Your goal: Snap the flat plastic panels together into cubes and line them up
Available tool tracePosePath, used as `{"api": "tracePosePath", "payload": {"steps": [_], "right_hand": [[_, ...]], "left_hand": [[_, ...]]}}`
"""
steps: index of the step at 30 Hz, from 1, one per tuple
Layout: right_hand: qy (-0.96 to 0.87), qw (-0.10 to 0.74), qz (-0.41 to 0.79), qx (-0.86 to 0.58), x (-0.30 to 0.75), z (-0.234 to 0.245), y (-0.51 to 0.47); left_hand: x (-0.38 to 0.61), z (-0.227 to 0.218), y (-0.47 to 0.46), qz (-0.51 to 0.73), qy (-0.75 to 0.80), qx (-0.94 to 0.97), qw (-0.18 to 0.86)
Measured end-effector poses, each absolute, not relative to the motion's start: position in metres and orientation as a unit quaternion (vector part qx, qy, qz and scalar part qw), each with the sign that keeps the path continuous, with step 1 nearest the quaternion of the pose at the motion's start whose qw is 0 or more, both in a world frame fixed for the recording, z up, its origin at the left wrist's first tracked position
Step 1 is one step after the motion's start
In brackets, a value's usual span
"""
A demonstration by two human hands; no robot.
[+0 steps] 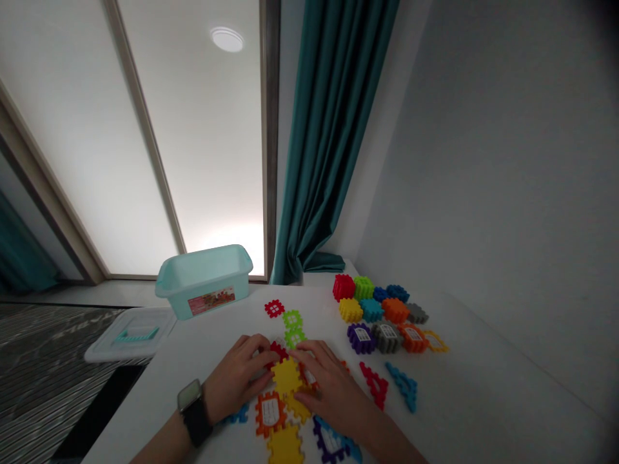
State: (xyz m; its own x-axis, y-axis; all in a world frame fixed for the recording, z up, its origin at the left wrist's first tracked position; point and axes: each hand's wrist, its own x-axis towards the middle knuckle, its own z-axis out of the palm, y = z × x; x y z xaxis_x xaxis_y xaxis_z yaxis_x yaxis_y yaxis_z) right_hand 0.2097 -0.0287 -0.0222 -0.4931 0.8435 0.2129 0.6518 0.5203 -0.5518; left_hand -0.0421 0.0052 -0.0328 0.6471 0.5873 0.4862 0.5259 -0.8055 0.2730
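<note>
Reader: What surface is in view?

Guide: White tabletop [474, 386], seen from above, with interlocking plastic puzzle pieces spread across it.

Reader: What's closest, at bottom center?

Guide: A yellow piece [285, 446], with an orange framed piece [269, 412] and a purple framed piece [329, 441] on either side. Just above, the left hand [236, 380], wearing a black-strapped smartwatch [194, 412], and the right hand [331, 393] lie close together, fingers spread over a second yellow piece [286, 377] and a red piece [276, 351]. I cannot tell whether they grip.

Reader: And farther away?

Guide: Two green pieces [293, 319] sit at center. Right of the hands lie a red triangular frame [374, 385] and a blue one [402, 386], then a colorful cluster of pieces [382, 309]. Beyond stand a mint plastic bin [203, 280], its lid [130, 335] at left, and a teal curtain [333, 129].
</note>
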Motion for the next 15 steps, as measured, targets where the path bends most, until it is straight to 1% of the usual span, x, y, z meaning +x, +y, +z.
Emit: {"api": "tracePosePath", "payload": {"steps": [6, 12, 15], "right_hand": [[-0.835, 0.23, 0.215, -0.451, 0.2086, -0.0222, -0.0286], [-0.818, 0.253, 0.206, -0.473, 0.2057, -0.0248, -0.03], [-0.811, 0.279, 0.201, -0.473, 0.2052, -0.0263, -0.0305]], "left_hand": [[-0.0421, -0.0335, 0.0066, 0.284, 0.304, 0.908, 0.055], [-0.0401, -0.0337, 0.0086, 0.312, 0.316, 0.895, 0.046], [-0.0376, -0.0307, 0.0065, 0.316, 0.332, 0.887, 0.059]]}}
